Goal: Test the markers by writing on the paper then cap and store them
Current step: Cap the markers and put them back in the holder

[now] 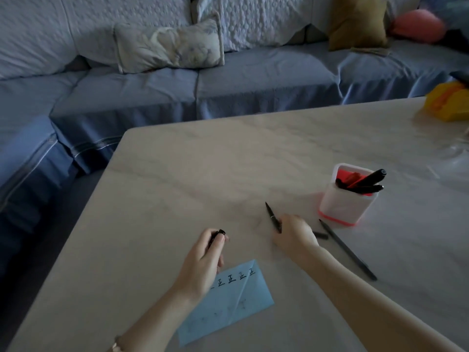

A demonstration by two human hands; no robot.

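Gripping a slim black uncapped marker [272, 215] low on its barrel, the right hand [294, 235] is resting on the pale marble-patterned table [203, 174], just left of and nearer than the white plastic pen holder with a red base and red lining [342, 207]. Its fingers are curling round the barrel, and the pointed tip is aiming up and away from the person. The left hand [203, 260] is hovering farther left of the holder, its fingers and thumb closing round a short black marker cap [220, 233], whose end is peeking out above the thumb.

Several black markers [368, 180] are leaning in the holder, their ends sticking out over its right rim. A second long black marker [347, 251] is lying flat on the table in front of the holder, running toward the person, and a small black loose cap [321, 235] is lying between it and the right wrist.

A light blue folded sheet of paper [241, 298] is lying well in front and to the left of the holder, partly under the left wrist. A row of black handwritten characters [231, 279] is running along its far edge.

Beyond the holder, a blue fabric-covered sofa [152, 92] is wrapping round the table, carrying a pale floral cushion [170, 47] and an olive cushion [355, 21]. A yellow object [446, 102] is sitting at the table's far right corner.
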